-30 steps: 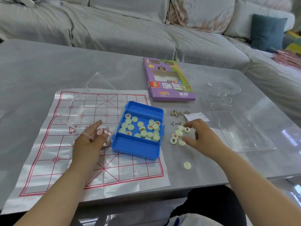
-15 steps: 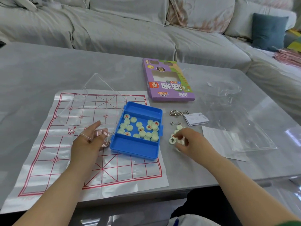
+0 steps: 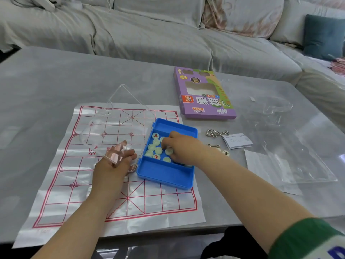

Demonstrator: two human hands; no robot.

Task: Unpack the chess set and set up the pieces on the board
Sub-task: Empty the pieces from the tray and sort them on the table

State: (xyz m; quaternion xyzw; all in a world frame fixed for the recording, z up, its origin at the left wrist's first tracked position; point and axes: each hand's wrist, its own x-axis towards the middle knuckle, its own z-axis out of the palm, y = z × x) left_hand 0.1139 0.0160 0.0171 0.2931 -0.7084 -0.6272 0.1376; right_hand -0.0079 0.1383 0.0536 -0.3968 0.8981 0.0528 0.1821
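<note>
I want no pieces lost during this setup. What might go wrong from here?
The blue tray sits on the board, so sliding it may drag the thin sheet. One loose piece lies on the table near the right hand and may get overlooked. The clear lid, pinched by the left hand, might swing if released.

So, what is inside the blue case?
Pale round chess pieces, some with red characters, lie in the blue case. The right hand reaches in and covers part of them, so their number cannot be told. The left hand holds its clear lid.
</note>
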